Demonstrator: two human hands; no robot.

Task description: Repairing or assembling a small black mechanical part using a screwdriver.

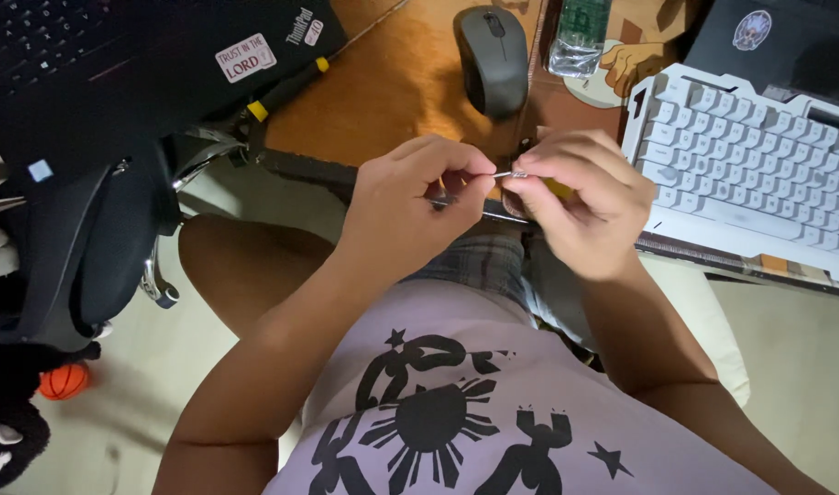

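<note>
We see both hands raised together just over the near edge of the wooden counter point(392, 82), above the lap. The left hand point(410, 206) is closed in a pinch, thumb and forefinger pressed on the end of a thin silvery metal piece point(509, 173). The right hand point(580, 202) is likewise curled shut, its fingertips point(520, 183) gripping the other end, and something yellow point(559, 190) peeks out from inside its fist; it may be a tool handle, but we cannot tell.

The metal piece lies between the two pinches, its long axis roughly left to right and nearly level. It sits directly at both sets of fingertips, a touch closer to the right hand, which covers more of it. Only a short stretch is visible in the gap between the hands, so we cannot make out its full length or what kind of part it is.

Beyond the hands a grey computer mouse point(493, 60) rests on the counter, a white keyboard point(758, 165) lies to the right and is cut off by the frame edge, and a black laptop point(144, 73) overhangs at the left. A small orange ball point(64, 380) sits on the floor.
</note>
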